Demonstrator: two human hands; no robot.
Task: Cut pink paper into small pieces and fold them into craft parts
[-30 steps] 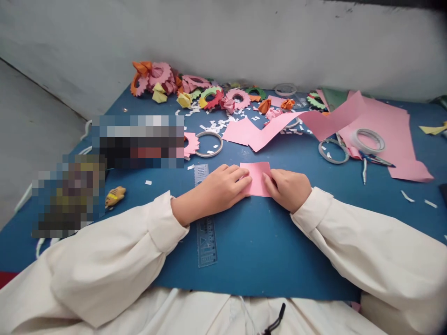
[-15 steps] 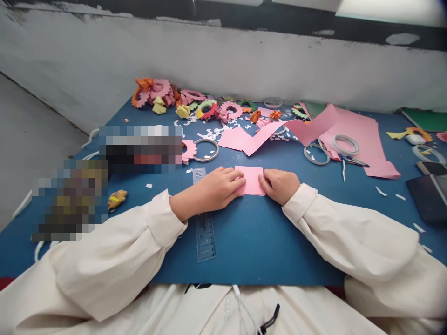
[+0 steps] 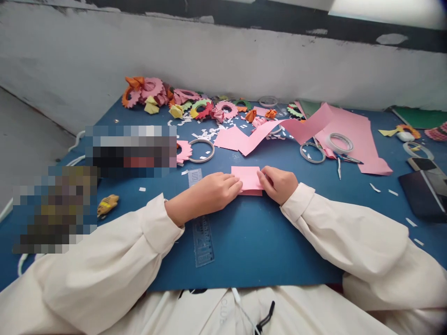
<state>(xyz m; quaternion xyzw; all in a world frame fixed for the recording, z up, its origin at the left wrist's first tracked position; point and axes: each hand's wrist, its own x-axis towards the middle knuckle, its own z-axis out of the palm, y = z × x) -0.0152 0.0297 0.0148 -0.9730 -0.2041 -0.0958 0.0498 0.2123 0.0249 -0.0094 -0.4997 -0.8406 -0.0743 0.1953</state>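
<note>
A small folded piece of pink paper (image 3: 248, 176) lies at the middle of the blue table, its upper layer lifted a little off the layer below along the near edge. My left hand (image 3: 220, 190) grips its left edge, fingers together. At the right edge my right hand (image 3: 278, 183) pinches the paper between thumb and curled fingers. Beneath my left wrist runs a clear plastic ruler (image 3: 203, 242), partly hidden by the hand.
Beyond the hands lies a bent pink strip (image 3: 258, 137), with a larger pink sheet (image 3: 359, 130) and tape rolls (image 3: 340, 143) at right. Paper rings and white scraps line the back. A dark box-like object (image 3: 422, 195) sits far right. Two blurred items stand left, near a small tan figure (image 3: 107, 204).
The near edge of the pink paper's top layer has lifted, showing a gap above the lower layer. Both hands keep hold of its sides. The view has shifted slightly.
</note>
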